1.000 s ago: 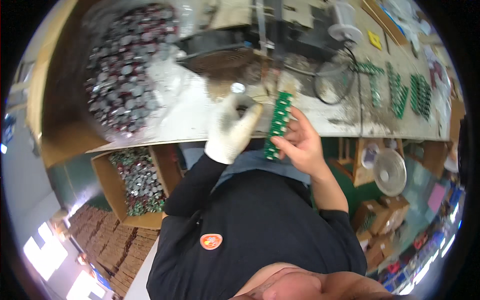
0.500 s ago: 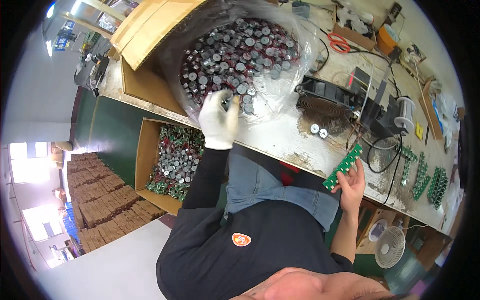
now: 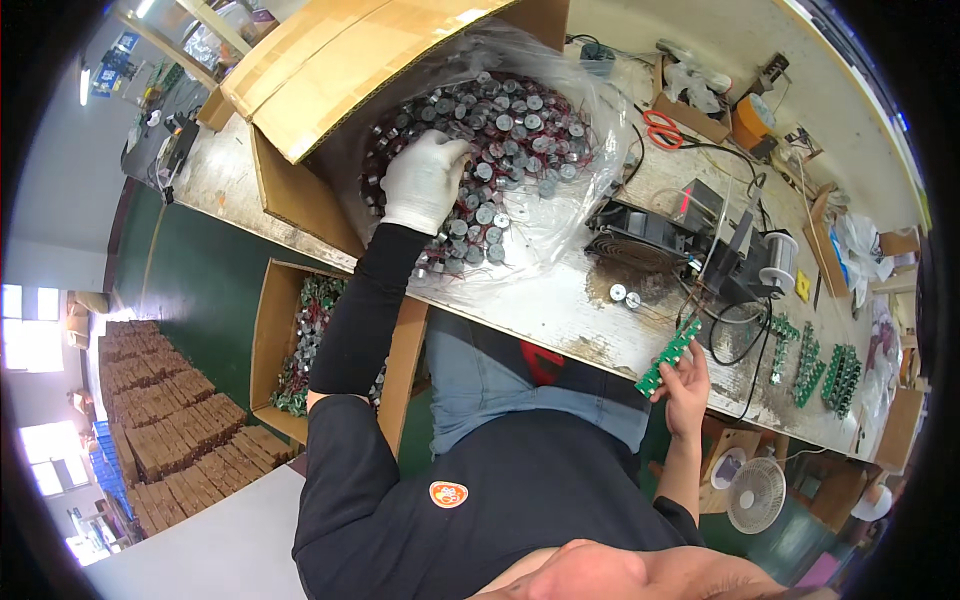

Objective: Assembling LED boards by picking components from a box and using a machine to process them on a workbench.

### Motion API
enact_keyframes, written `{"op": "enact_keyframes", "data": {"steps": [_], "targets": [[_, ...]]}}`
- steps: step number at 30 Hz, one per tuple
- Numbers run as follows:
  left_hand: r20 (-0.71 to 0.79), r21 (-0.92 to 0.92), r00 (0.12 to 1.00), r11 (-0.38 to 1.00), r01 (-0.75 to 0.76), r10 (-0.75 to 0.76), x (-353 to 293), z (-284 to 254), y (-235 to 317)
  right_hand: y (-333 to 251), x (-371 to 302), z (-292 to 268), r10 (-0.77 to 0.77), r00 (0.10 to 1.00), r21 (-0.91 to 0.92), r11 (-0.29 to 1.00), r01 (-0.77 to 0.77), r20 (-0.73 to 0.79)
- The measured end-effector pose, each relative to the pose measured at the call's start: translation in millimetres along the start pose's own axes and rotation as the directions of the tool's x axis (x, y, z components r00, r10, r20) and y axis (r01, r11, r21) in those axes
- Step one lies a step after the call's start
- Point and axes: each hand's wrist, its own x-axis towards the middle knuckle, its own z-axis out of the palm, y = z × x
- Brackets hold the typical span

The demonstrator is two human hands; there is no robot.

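Left hand (image 3: 425, 178), white-gloved, one: reaching into the heap of round metal parts (image 3: 520, 135). Half a second ago it was hovering at the heap's near edge; now it is lying farther in, over the parts. Fingers bending downward; whether they are grasping a part, the view is not showing, so this one cannot tell.

Right hand (image 3: 686, 388), bare, one: gripping a green circuit board (image 3: 668, 357) between thumb and fingers at its lower end, as it was before. The board is tilting above the bench's front edge, well apart from the heap.

Heap: resting in a clear plastic bag (image 3: 598, 185), beside the raised flap of a cardboard box (image 3: 330, 90).

Loose parts, two: round part (image 3: 617, 292) and its neighbour (image 3: 633, 300), both sitting on the bench (image 3: 560, 318) near the board, unmoved.

Finished-looking rows of boards (image 3: 845, 382): standing at the far right.

Meaning, as judged: the work is moving into picking parts from the heap, while the board is waiting in the other hand.
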Motion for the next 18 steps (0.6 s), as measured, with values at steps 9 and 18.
{"op": "enact_keyframes", "data": {"steps": [9, 18], "targets": [[0.029, -0.852, 0.969, 0.501, 0.153, -0.247, -27.1, -0.9, 35.5, -0.2, -0.7, -3.3, -0.015, 0.996, 0.019, 1.000, 0.013, 0.090], [0.359, -0.914, 0.867, 0.057, 0.401, -0.345, -98.1, 4.2, 128.4, -0.9, 0.2, -10.8, 0.002, 0.987, 0.093, 0.996, -0.017, 0.160]]}}
